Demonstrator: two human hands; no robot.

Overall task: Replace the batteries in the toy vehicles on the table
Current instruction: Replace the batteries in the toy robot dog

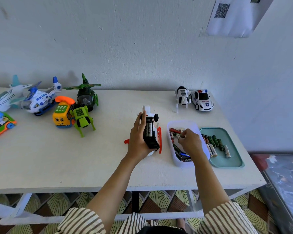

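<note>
My left hand (139,141) grips a white and red toy helicopter (151,130) turned belly-up on the white table (74,157). Its black battery bay is uncovered, with batteries showing inside. My right hand (190,141) reaches into a white tray (172,125) of loose batteries, its fingers curled among them; whether it has one pinched is hidden. Right of that tray, a teal tray (233,159) holds several more batteries (215,144).
At the back left stand a white airplane (5,97), a blue-white helicopter (39,98), a dark green helicopter (86,95), a yellow phone bus (63,114), a green robot dog (83,119) and a green bus (0,125). A white robot dog (182,97) and police car (201,100) sit back right.
</note>
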